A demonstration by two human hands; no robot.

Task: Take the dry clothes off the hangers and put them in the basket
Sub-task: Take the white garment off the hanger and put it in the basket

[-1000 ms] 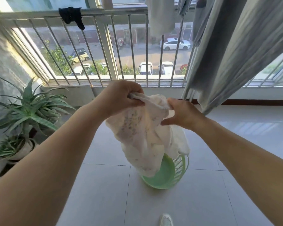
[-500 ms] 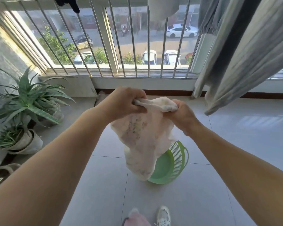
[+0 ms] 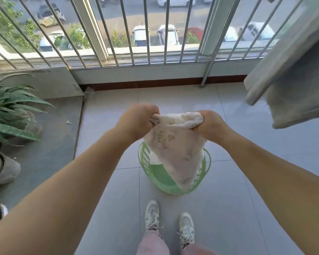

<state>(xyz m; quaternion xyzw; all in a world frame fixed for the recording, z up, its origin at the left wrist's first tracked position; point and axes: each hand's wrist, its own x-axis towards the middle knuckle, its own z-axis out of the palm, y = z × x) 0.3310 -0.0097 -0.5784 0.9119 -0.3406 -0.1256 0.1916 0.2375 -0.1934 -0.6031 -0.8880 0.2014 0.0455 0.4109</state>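
White cloth with small faded spots, a thin garment [image 3: 173, 142], hangs between our two hands. Our left hand [image 3: 136, 122] is curled tight on the top corner at 9 o'clock of the cloth, with the fabric bunched inside the fist. Our right hand [image 3: 210, 126] is curled on the other top corner, at 3 o'clock of the cloth, and pinches a twisted bit of the edge. The top edge runs almost flat from one fist to the other. From there the cloth drops down toward 6 o'clock and gets narrow at the bottom.

Right under the cloth sits the green basket [image 3: 145, 159] on the floor. It is round, with holes in its wall and a handle on its 3 o'clock side. The low tip of the cloth hangs in front of the basket's near rim, so we cannot tell if it touches the inside. Something white already lies in the basket at its 9 o'clock side.

At 6 o'clock of the basket we see our two white shoes [image 3: 152, 213] on the grey tile floor [image 3: 238, 208]. A big green spiky plant [image 3: 9, 111] stands far off at 9 o'clock. A grey hanging cloth [image 3: 293, 80] droops at 2 o'clock, well apart from our hands. Metal window bars [image 3: 145, 30] run across at 12 o'clock, with parked cars on the street behind them.
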